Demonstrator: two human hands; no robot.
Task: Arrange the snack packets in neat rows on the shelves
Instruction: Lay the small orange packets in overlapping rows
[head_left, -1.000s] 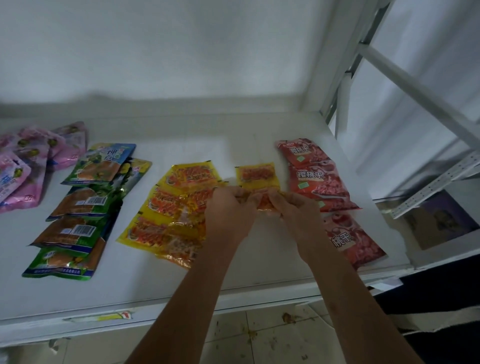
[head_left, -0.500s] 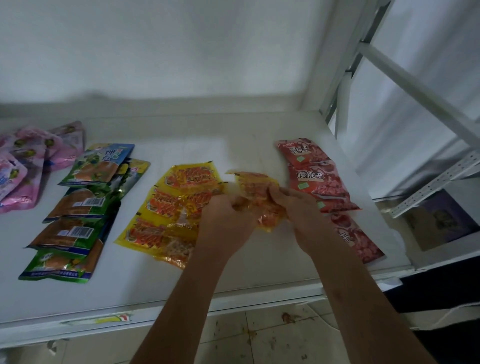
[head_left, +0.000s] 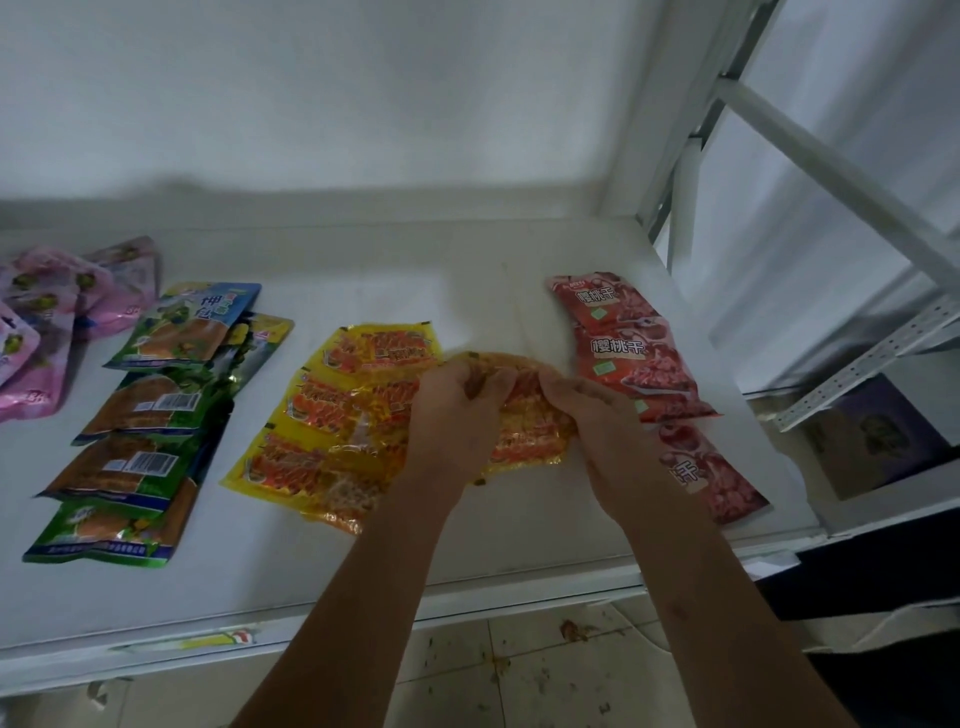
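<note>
Both hands grip 1 crinkly, glossy yellow packet (head_left: 524, 431) over the white shelf (head_left: 322, 566): left hand (head_left: 457, 415) pinches its left edge, right hand (head_left: 587, 415) its right, beside flat yellow packets (head_left: 332, 415).

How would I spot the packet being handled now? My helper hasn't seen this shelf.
On the white shelf, look between the yellow packet group and the red packet row. The yellow-orange packet there is the only one gripped by the left hand and right hand.
</note>
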